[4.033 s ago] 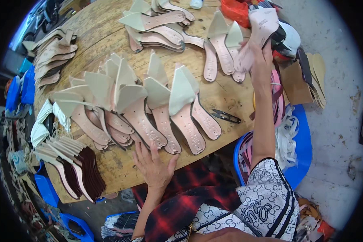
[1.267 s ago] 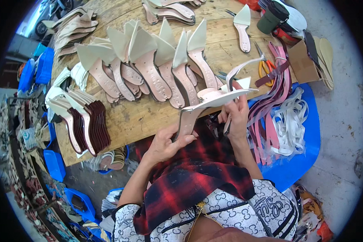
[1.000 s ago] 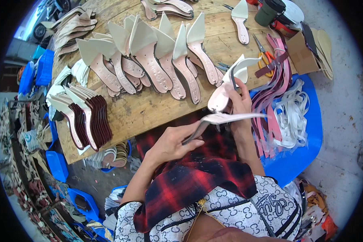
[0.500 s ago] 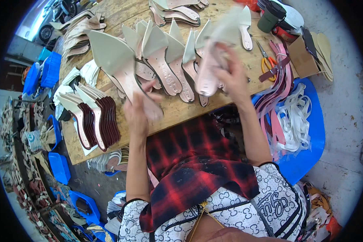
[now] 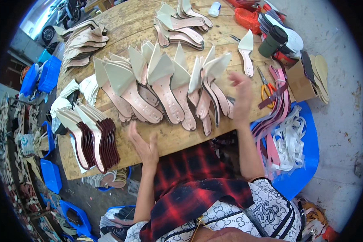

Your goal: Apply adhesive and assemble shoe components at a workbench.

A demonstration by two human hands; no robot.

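Across the middle of the wooden table [image 5: 157, 135] lie several overlapping pink shoe insoles [image 5: 170, 105] with pale pointed ends, the points fanned toward the far side. My left hand [image 5: 143, 146] is open and empty by the table's front edge, its fingertips just nearer than the left insoles. My right hand [image 5: 241, 97], a little blurred, is raised at the right end of the row, fingers apart and holding nothing. A stack of dark-edged insoles [image 5: 103, 141] stands on the table's left corner.
Orange-handled scissors [image 5: 267, 90], a single insole [image 5: 245, 52] and a dark green cup [image 5: 273, 41] lie to the right. Pink straps hang by a blue tub [image 5: 310, 151] holding white straps. More insole piles [image 5: 177, 30] sit farther back. Shelves and blue baskets [image 5: 50, 71] stand left.
Both hands have let go of the insoles they held. Those insoles now lie in the row. My left hand has drawn back slightly; the view has shifted.
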